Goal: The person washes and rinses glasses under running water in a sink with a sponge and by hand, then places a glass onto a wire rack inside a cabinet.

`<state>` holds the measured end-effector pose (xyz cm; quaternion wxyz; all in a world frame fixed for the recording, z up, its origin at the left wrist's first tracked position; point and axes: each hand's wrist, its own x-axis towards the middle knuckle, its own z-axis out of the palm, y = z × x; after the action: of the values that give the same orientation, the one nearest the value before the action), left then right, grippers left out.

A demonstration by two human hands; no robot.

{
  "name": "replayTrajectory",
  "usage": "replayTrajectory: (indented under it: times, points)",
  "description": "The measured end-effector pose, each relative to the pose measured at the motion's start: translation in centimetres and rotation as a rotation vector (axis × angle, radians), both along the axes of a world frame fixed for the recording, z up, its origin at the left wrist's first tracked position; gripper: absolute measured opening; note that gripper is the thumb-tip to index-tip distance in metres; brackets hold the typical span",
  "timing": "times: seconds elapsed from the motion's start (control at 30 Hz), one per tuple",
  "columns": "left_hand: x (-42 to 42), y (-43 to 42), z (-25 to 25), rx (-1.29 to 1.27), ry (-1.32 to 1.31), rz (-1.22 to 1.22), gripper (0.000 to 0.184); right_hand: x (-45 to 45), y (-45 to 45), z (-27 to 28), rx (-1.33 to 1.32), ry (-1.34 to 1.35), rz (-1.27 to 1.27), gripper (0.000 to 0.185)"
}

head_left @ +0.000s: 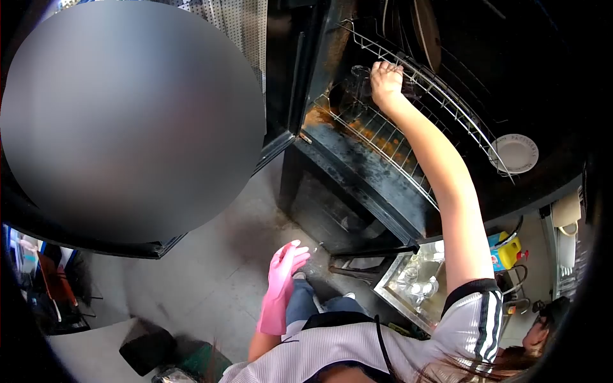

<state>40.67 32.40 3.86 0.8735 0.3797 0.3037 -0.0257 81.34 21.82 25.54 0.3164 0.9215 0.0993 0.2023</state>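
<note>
My right hand [387, 81], bare, reaches into a dark cabinet between two wire racks. Its fingers are curled round a clear glass [361, 83], partly hidden by the hand and hard to see against the dark inside. The lower wire rack [383, 152] lies below the hand, and the upper wire rack [447, 102] runs just beside it. My left hand [288, 262], in a pink rubber glove, is held in front of my body over the floor. Its fingers are stretched out and hold nothing.
A white plate [514, 153] stands at the upper rack's right end. Below my right arm, a metal basin [391, 284] contains clear glassware [418, 281]. Near it is a yellow bottle [507, 254]. The cabinet door stands open at left; a person [543, 325] is at lower right.
</note>
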Motion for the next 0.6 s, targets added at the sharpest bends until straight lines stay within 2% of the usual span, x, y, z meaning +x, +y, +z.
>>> replayTrajectory:
  times: [0.07, 0.13, 0.17, 0.2, 0.23, 0.27, 0.3, 0.33, 0.37, 0.4, 0.43, 0.5, 0.53, 0.6]
  points:
    - [0.2, -0.1, -0.2, -0.004, 0.007, 0.002, 0.031, 0.0, 0.1, 0.0, 0.026, -0.044, 0.008, 0.048]
    - [1.5, -0.5, 0.1, 0.122, -0.076, -0.043, 0.031, -0.7, 0.4, 0.7, 0.025, -0.023, 0.004, 0.048]
    - [3.2, -0.9, 0.7, 0.348, -0.199, -0.055, 0.032, -0.8, 0.5, 0.9, 0.014, -0.002, -0.004, 0.049]
    - [6.3, -0.8, 5.1, 0.603, -0.292, -0.102, 0.038, -0.9, 0.6, 0.9, 0.003, 0.019, -0.012, 0.049]
    - [9.8, -0.5, 6.5, 0.777, -0.573, -0.080, 0.039, -1.2, 0.5, 0.7, 0.000, 0.016, -0.013, 0.049]
    - [14.1, -1.3, 8.7, 0.653, -0.674, -0.049, 0.041, -1.6, 0.3, 0.4, 0.040, 0.040, -0.032, 0.050]
    - [18.5, -1.3, 11.6, 0.829, -0.699, -0.097, 0.047, -2.0, 0.0, 0.3, 0.082, 0.059, -0.050, 0.050]
    - [25.8, -2.5, 9.8, 0.961, -0.671, 0.010, 0.058, -1.1, -1.2, -2.1, 0.043, -0.063, 0.000, 0.051]
    - [28.4, -2.0, 14.1, 1.308, -0.329, -0.069, 0.065, -3.0, -0.8, -0.3, 0.048, 0.169, -0.087, 0.053]
    - [30.5, -2.1, 15.6, 1.295, -0.207, -0.032, 0.069, -2.2, -1.0, -0.9, 0.295, 0.261, -0.258, 0.056]
    - [32.7, -2.0, 15.9, 1.290, -0.148, 0.035, 0.070, -2.4, -1.7, -1.2, 0.391, 0.369, -0.267, 0.068]
    - [34.2, -1.7, 16.6, 1.310, -0.107, -0.034, 0.071, -2.0, -3.0, -2.1, 0.499, 0.473, -0.238, 0.085]
    - [35.0, -1.3, 16.4, 1.268, -0.180, -0.058, 0.071, -1.7, -3.5, -3.0, 0.565, 0.449, -0.278, 0.084]
    - [35.5, -1.4, 16.8, 1.271, -0.156, -0.052, 0.075, -0.8, -4.5, -4.2, 0.639, 0.433, -0.267, 0.088]
